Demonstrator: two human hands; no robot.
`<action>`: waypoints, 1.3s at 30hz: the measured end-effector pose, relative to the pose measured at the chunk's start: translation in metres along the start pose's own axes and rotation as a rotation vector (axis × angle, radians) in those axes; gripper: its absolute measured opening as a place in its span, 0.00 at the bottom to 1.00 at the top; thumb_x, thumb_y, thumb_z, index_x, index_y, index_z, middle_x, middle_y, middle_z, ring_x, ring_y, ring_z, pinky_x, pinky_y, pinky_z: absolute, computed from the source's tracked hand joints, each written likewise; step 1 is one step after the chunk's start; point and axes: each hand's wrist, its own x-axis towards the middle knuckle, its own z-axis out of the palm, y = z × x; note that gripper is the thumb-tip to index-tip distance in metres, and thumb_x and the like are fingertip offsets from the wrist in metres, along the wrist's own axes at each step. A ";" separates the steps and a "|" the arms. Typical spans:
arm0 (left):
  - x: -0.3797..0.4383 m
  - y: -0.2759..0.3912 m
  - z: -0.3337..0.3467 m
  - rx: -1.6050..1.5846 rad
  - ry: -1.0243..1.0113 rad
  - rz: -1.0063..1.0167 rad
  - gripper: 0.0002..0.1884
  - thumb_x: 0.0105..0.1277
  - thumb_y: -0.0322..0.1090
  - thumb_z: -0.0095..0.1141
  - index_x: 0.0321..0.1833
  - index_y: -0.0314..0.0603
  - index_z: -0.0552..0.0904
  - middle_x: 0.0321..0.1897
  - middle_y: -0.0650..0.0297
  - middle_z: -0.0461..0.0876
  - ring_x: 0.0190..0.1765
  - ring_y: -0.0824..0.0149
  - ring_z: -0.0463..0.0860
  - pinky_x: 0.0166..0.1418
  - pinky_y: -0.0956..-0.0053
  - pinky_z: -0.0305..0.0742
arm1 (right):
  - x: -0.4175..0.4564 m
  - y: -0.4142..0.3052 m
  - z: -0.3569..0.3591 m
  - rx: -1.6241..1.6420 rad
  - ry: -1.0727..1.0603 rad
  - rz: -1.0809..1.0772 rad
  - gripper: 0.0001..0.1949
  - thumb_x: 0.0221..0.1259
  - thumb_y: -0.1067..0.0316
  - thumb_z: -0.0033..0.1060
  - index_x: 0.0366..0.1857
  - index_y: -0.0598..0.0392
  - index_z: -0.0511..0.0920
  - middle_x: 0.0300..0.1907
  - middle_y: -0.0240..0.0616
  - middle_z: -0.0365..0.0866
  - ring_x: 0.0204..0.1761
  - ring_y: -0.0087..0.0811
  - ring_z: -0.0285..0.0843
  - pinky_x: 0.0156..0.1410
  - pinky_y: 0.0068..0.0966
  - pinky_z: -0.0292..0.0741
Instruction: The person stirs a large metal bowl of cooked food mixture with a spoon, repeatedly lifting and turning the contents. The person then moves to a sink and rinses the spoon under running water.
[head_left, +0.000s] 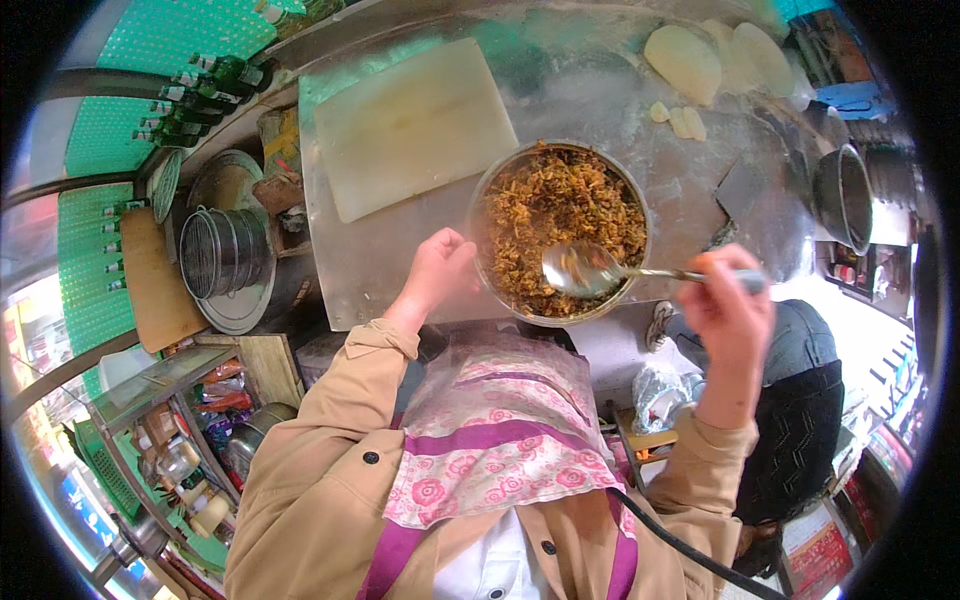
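Note:
A round metal bowl (649, 225) stands at the near edge of a metal worktop, filled with a loose, brown, chopped filling (559, 202). My right hand (727, 304) grips the handle of a large metal spoon (581, 268). The spoon's bowl rests over the near part of the filling, and slight blur hides whether it digs in. At the left side of the bowl, my left hand (442, 274) has its curled fingers against the rim, holding it.
Beyond the bowl lies a white cutting board (416, 127). Dough (682, 64) and small dough pieces (686, 122) sit at the far right, near a flat scraper (739, 187). Stacked sieves (225, 251) stand left. A person in dark clothing (791, 442) is close on the right.

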 end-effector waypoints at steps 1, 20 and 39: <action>0.000 0.000 -0.001 0.001 0.002 0.009 0.07 0.81 0.33 0.58 0.44 0.40 0.75 0.31 0.64 0.81 0.28 0.69 0.85 0.31 0.68 0.89 | -0.001 0.016 0.006 -0.132 0.017 0.000 0.09 0.78 0.67 0.61 0.45 0.62 0.85 0.32 0.43 0.90 0.22 0.20 0.78 0.25 0.16 0.70; 0.019 -0.012 -0.022 0.012 -0.134 0.103 0.10 0.80 0.36 0.58 0.42 0.37 0.76 0.32 0.57 0.85 0.27 0.61 0.88 0.29 0.67 0.89 | -0.036 0.121 0.026 -0.508 0.335 -0.102 0.16 0.71 0.59 0.67 0.48 0.63 0.89 0.33 0.40 0.93 0.35 0.28 0.91 0.44 0.27 0.85; 0.024 -0.007 -0.019 0.097 -0.217 0.068 0.09 0.82 0.36 0.55 0.44 0.40 0.73 0.33 0.55 0.86 0.28 0.61 0.89 0.29 0.68 0.89 | -0.041 0.136 0.033 -0.459 0.232 0.051 0.14 0.70 0.66 0.59 0.48 0.64 0.88 0.33 0.43 0.93 0.35 0.35 0.90 0.46 0.33 0.84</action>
